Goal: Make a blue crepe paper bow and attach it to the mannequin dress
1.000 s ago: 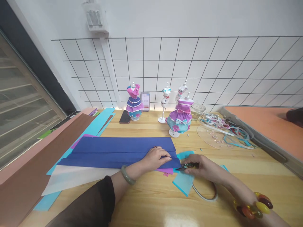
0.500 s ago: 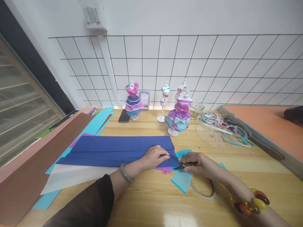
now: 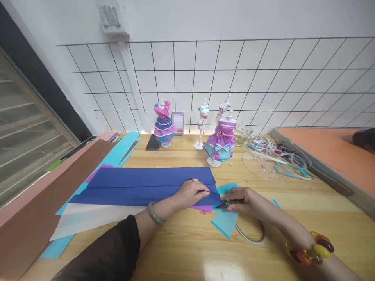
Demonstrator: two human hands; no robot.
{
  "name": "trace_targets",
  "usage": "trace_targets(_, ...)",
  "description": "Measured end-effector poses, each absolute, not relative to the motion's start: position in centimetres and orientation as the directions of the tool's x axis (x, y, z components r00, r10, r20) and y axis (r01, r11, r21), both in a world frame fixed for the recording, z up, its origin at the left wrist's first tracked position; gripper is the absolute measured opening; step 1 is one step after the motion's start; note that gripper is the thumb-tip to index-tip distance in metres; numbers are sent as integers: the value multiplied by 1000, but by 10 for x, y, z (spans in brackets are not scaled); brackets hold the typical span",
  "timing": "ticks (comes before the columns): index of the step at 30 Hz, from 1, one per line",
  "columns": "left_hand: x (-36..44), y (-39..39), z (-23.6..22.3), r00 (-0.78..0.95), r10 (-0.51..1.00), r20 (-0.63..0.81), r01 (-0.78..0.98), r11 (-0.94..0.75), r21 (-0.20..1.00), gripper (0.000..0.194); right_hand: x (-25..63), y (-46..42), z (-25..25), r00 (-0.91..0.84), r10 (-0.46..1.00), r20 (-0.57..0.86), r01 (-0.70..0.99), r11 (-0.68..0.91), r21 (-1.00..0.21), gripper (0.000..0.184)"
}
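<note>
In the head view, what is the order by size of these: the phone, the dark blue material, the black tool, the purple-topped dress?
1. Dark blue material
2. Purple-topped dress
Smallest, unranked: phone and black tool; the right hand partly covers the tool.

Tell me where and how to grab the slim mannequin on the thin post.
Likely best by that post, from the near left: it is bare and narrow, the mannequin stands upright, and the purple dress crowds its right.
</note>
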State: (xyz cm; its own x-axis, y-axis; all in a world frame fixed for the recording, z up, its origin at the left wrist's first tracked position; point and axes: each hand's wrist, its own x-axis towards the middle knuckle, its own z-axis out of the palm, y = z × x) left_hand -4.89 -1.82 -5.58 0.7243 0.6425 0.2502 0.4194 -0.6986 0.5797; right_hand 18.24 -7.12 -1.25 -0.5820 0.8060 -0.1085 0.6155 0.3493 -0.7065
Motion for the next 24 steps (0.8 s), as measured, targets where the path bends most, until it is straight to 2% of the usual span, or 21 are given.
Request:
trace_targets(6, -50, -18, -57, 730, 639, 244, 421, -701, 577, 23, 183, -69, -13, -581, 805, -122, 620, 341, -706, 43)
trace_targets(17, -50, -18, -56, 727, 640, 249, 410, -696, 590, 23, 183, -74, -19, -556, 819, -140, 644, 318, -695, 38)
trace_targets(24, -50, -18, -57, 721, 643, 260, 401, -693, 599, 22, 175, -72, -21, -566, 816, -113, 657, 364, -660, 39)
